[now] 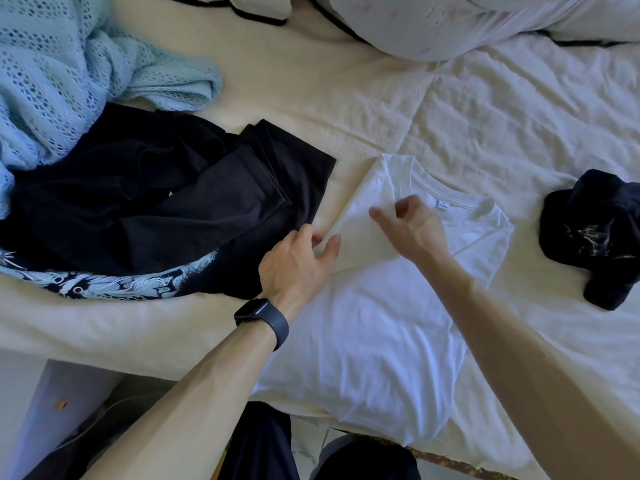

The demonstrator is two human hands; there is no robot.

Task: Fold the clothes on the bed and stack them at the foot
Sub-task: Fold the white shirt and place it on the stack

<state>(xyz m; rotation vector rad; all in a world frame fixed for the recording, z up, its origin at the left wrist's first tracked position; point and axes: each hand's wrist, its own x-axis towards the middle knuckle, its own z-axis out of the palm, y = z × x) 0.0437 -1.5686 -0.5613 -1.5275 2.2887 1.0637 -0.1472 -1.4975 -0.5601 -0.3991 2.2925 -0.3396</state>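
Where left hand (298, 261) pinches T-shirt (381, 323) edge, bedspread (485, 116) beyond

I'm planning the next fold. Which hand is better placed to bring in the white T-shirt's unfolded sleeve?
Right, probably. The right hand hovers free near the collar, on the side of the unfolded sleeve. The left hand pinches the white T-shirt at its far folded edge.
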